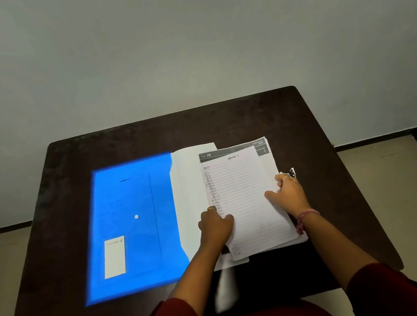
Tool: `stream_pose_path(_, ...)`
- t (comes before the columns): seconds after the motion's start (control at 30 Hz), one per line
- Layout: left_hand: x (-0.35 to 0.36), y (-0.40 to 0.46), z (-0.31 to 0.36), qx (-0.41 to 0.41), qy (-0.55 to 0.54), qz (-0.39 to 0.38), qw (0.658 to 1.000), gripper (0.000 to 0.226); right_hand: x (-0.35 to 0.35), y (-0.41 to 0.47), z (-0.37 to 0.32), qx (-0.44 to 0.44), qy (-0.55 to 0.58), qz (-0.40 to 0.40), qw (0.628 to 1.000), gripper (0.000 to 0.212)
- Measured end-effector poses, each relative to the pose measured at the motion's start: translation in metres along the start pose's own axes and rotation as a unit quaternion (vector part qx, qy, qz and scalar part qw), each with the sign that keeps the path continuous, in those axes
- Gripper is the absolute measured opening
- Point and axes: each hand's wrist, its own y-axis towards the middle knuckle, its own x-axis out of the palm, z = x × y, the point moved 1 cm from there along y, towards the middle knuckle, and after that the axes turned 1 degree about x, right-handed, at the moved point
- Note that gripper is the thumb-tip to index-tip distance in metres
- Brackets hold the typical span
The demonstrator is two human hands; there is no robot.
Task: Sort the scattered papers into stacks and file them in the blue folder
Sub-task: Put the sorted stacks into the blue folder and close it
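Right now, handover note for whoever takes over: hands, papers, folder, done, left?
Left hand: grips the left edge of the paper stack.
Right hand: grips the stack's right edge, thumb on the lined top sheet.
Blue folder: flat on the dark table, left of the stack; white sheets lie between folder and stack.
Done: papers gathered into one stack.
Left: file the stack in the folder.

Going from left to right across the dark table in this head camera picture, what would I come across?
White label on the blue folder → white snap button → left hand gripping the left edge of the lined paper stack → right hand gripping its right edge.
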Motion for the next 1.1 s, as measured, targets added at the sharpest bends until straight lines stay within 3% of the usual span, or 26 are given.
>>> stream_pose_path(0.13, 0.002, -0.006, 0.003, -0.012, -0.07, 0.022, 0.997, 0.029, -0.002, 0.005, -0.001, 0.008, 0.02, -0.007, 1.0, 0.059)
stream_pose_path(0.2, 0.001, -0.009, 0.005, -0.028, -0.112, 0.024, 0.993, 0.012, -0.001, 0.006, -0.001, 0.004, 0.014, -0.005, 1.0, 0.054)
stream_pose_path(0.3, 0.001, -0.003, 0.002, -0.058, -0.168, 0.02, 0.984, 0.037, 0.001, 0.007, 0.001, 0.009, 0.021, 0.009, 1.0, 0.054)
stream_pose_path(0.5, 0.006, 0.001, 0.0, -0.045, -0.193, -0.006, 0.98, 0.021, 0.008, 0.003, 0.003, -0.006, 0.031, 0.028, 0.999, 0.041)
stream_pose_path(0.7, 0.028, 0.02, -0.012, -0.023, -0.191, -0.008, 0.981, 0.041, 0.012, -0.004, 0.002, -0.038, 0.059, 0.035, 0.997, 0.028)
stream_pose_path(1.1, 0.013, 0.007, -0.008, -0.03, -0.315, -0.029, 0.948, 0.029, 0.002, -0.006, 0.005, -0.024, 0.146, 0.02, 0.989, 0.054)
